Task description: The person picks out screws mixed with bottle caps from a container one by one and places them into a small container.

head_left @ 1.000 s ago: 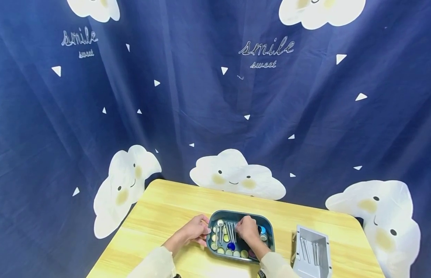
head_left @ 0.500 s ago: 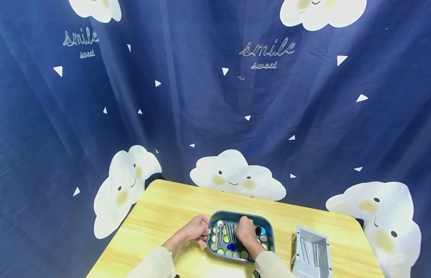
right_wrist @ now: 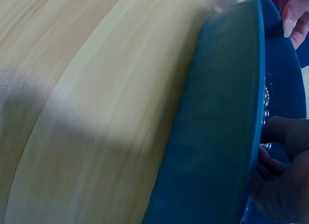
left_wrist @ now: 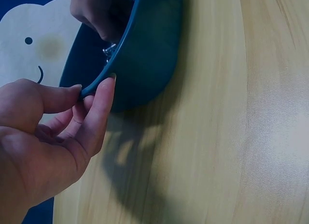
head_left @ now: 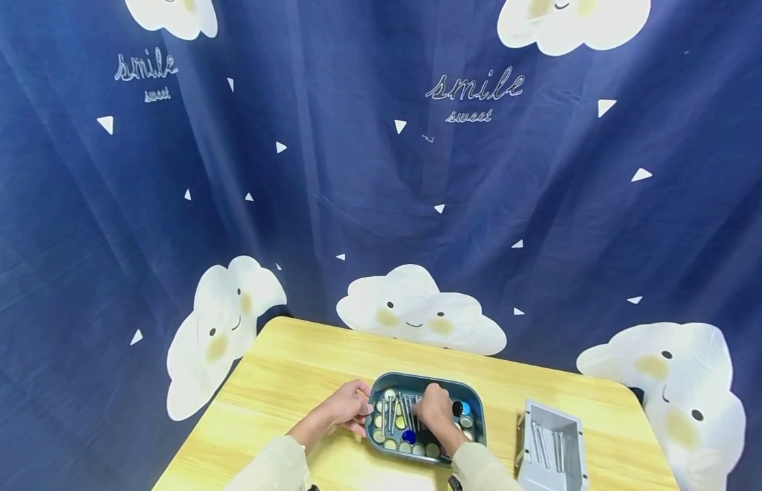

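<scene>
The left hand (head_left: 348, 406) grips the rim of the dark blue-green tray (right_wrist: 212, 118) at 9 o'clock, thumb and fingers on its 2 sides. The right hand (head_left: 434, 407) reaches inside, just past the middle towards 1 o'clock; its grip is narrow, thumb and finger apparently around the shiny end of a bolt (right_wrist: 266, 146), though most of that bolt is hidden. Beside it, more bolts (head_left: 390, 416) lie in the tray from 9 to 11 o'clock, over round caps (head_left: 432, 450) that also run along the 6 o'clock wall. A dark blue cap (head_left: 408, 436) sits near 7 o'clock. A grey bin (head_left: 545, 477) with a few bolts inside stands apart on the counter (head_left: 319, 354), between 3 and 4 o'clock from the tray.

Each bolt looks like smooth metal: stiff, not fragile, fairly heavy for its size and likely to roll or slip. A pinch just below the head, or at mid-shank for balance, should hold best. The tray looks like plastic, light and slightly springy, so bracing its rim at 9 o'clock makes sense; the loose caps could slide under the fingers.
</scene>
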Motion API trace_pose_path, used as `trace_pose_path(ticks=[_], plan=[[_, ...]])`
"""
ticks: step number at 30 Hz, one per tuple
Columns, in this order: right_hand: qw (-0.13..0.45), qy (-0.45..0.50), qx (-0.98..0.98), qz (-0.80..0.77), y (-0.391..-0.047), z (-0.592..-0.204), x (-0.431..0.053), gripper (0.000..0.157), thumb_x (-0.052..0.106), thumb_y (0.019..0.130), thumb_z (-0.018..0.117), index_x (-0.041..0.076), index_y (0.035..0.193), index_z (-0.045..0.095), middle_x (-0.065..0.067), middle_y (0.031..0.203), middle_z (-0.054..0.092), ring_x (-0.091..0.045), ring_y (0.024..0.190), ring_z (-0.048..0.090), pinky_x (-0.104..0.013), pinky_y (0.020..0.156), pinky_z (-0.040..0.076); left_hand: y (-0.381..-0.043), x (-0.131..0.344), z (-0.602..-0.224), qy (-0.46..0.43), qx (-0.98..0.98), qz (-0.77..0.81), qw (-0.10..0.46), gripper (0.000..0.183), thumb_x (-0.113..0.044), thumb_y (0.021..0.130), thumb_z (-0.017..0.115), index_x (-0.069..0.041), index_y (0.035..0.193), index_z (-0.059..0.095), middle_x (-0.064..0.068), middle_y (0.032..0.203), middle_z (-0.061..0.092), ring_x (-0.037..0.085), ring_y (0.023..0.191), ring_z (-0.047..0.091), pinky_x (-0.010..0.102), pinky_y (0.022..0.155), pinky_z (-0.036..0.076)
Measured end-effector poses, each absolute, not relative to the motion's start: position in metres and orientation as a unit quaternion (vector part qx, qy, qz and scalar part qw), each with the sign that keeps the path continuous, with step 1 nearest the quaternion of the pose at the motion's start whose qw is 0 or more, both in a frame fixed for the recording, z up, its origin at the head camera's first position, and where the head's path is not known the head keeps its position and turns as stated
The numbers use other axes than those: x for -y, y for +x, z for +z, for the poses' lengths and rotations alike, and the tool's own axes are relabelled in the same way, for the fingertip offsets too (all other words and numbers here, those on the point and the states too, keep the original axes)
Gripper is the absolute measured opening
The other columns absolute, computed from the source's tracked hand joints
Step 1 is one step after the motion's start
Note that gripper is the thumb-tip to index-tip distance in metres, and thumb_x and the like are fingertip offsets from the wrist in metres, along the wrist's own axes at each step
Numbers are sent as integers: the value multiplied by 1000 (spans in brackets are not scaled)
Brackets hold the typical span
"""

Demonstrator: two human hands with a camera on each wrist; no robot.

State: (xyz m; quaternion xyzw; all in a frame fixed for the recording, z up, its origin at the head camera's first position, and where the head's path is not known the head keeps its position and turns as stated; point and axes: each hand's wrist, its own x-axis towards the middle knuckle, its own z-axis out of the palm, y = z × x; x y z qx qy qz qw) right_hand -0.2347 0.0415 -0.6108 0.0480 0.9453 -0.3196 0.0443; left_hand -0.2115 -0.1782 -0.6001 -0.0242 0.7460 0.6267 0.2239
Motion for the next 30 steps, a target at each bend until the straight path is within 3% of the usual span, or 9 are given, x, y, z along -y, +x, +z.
trace_pose_path(ticks=[9, 21, 30], plan=[[67, 62, -937, -338, -240, -614, -47, 29, 13, 75, 86, 7, 60, 62, 0, 43, 56, -17, 38, 61, -28, 45, 55, -211, 177, -599, -25, -748, 625, 221, 35, 6, 93, 60, 7, 125, 47, 16, 94, 61, 15, 64, 58, 32, 56, 69], [65, 39, -937, -340, -237, -593, -54, 34, 12, 72, 84, 10, 48, 60, 0, 38, 54, -20, 39, 63, -25, 43, 53, -210, 177, -599, -23, -750, 623, 220, 38, 5, 93, 61, 8, 127, 46, 15, 92, 60, 16, 64, 58, 31, 55, 69], [65, 38, -935, -346, -239, -589, -61, 34, 12, 73, 84, 9, 49, 61, -4, 40, 58, -21, 41, 65, -25, 43, 54, -210, 177, -602, -18, -753, 622, 215, 37, 6, 92, 61, 8, 127, 46, 18, 91, 61, 15, 62, 57, 33, 55, 69]])
